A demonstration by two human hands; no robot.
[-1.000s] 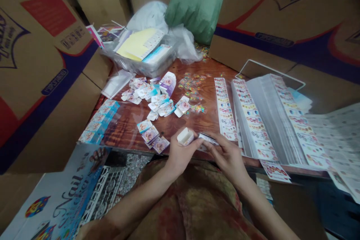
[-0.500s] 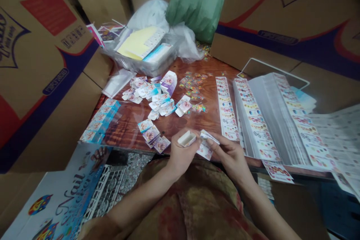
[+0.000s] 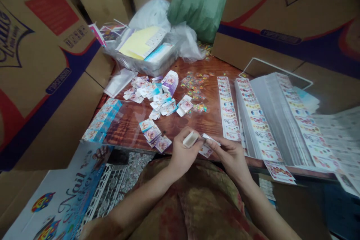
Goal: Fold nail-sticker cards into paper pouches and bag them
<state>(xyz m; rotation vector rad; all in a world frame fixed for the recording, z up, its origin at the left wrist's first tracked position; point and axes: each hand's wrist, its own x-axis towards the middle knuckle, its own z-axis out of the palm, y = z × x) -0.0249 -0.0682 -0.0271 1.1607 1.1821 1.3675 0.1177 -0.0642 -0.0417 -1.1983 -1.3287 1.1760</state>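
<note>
At the near edge of the wooden surface (image 3: 208, 120), the left hand (image 3: 182, 155) is closed around a small white carton (image 3: 190, 139), its open end turned toward the right. The right hand (image 3: 230, 155) pinches a folded sticker strip (image 3: 206, 146) between thumb and fingertips, its near end touching the mouth of the carton, so the strip looks to be at the point of entry rather than inside; how deep it sits cannot be told. As a judgement of progress, a fair amount is already packed: a row of closed blue boxes (image 3: 102, 123) lies along the left edge, and three more finished boxes (image 3: 153, 135) sit just beside the left hand. A loose heap of flat or half-folded cartons (image 3: 157, 95) remains in the middle of the surface, with scattered loose stickers (image 3: 194, 84) beyond it. To the right, fanned stacks of sticker sheets (image 3: 253, 120) are still unfolded, which suggests much work is left. A clear plastic tray of papers (image 3: 143, 50) stands at the far side, and large cardboard cartons (image 3: 42, 75) hem the surface in.
</note>
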